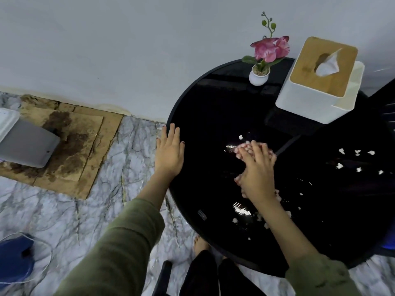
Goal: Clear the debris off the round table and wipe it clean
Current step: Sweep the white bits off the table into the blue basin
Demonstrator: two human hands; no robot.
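Note:
A round black glossy table [205,116] fills the right half of the view. Small white paper scraps [355,161] lie scattered on its right side and near the front edge [235,220]. My right hand [257,169] lies flat on the table's middle, fingers together, with a small heap of pale scraps [242,146] bunched against its fingertips. My left hand [170,150] rests flat and open at the table's left rim, holding nothing.
A white tissue box [316,90] with a wooden lid stands at the table's back right. A small white pot with a pink orchid [259,70] stands at the back. On the marble floor to the left are a stained cardboard sheet [74,146], a grey bin [27,144] and a blue object [15,257].

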